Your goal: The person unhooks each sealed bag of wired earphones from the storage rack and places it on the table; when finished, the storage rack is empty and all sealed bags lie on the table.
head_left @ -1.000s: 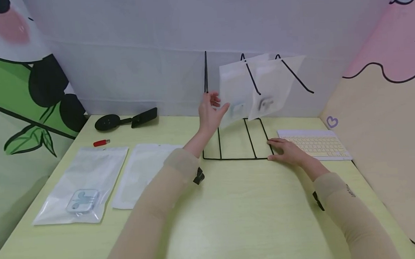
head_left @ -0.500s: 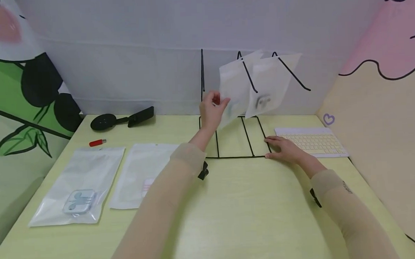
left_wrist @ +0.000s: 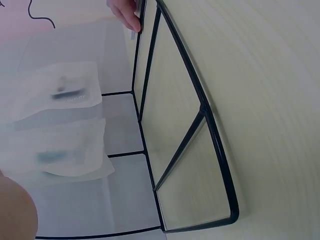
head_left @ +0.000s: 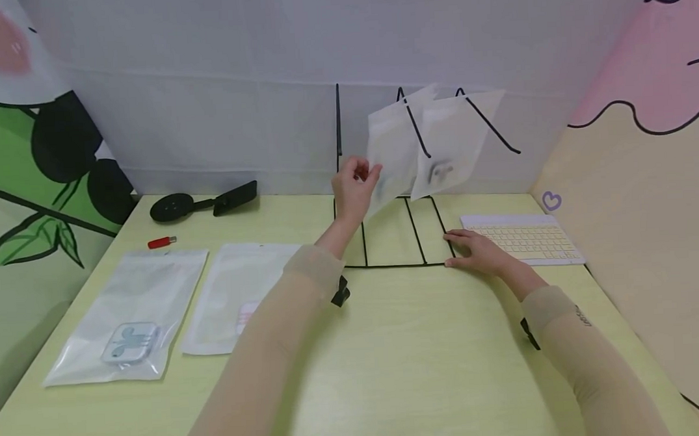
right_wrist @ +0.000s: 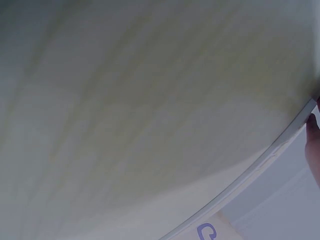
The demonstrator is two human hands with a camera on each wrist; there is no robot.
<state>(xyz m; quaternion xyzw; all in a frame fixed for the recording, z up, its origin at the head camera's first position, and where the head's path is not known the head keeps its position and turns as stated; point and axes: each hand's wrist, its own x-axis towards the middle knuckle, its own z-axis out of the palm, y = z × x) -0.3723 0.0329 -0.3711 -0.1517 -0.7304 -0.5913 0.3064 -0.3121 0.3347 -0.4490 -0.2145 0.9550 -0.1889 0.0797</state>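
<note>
Two white zip bags, a left bag (head_left: 390,151) and a right bag (head_left: 460,141), hang from prongs of a black wire display rack (head_left: 387,266). Dark shapes show faintly through them. My left hand (head_left: 351,188) pinches the left bag's near edge between thumb and fingertips; in the left wrist view only a rounded bit of the hand (left_wrist: 17,210) shows, at lower left. My right hand (head_left: 474,250) holds the right front corner of the rack's base, thumb at the front bar and fingers over the side bar. The rack's left prong (head_left: 338,121) carries no bag.
On the left lie a white bag with boxed earphones (head_left: 129,343) and another white bag (head_left: 224,301), partly behind my left sleeve. Behind them are a red USB stick (head_left: 162,242), a black slotted spoon (head_left: 172,207) and a black spatula (head_left: 235,198). A white keyboard (head_left: 520,240) sits right of the rack.
My left hand's fingers have closed from a spread pose onto the left bag's edge, and that bag has turned slightly. The right hand stays at the rack's corner. The head view has shifted a little.
</note>
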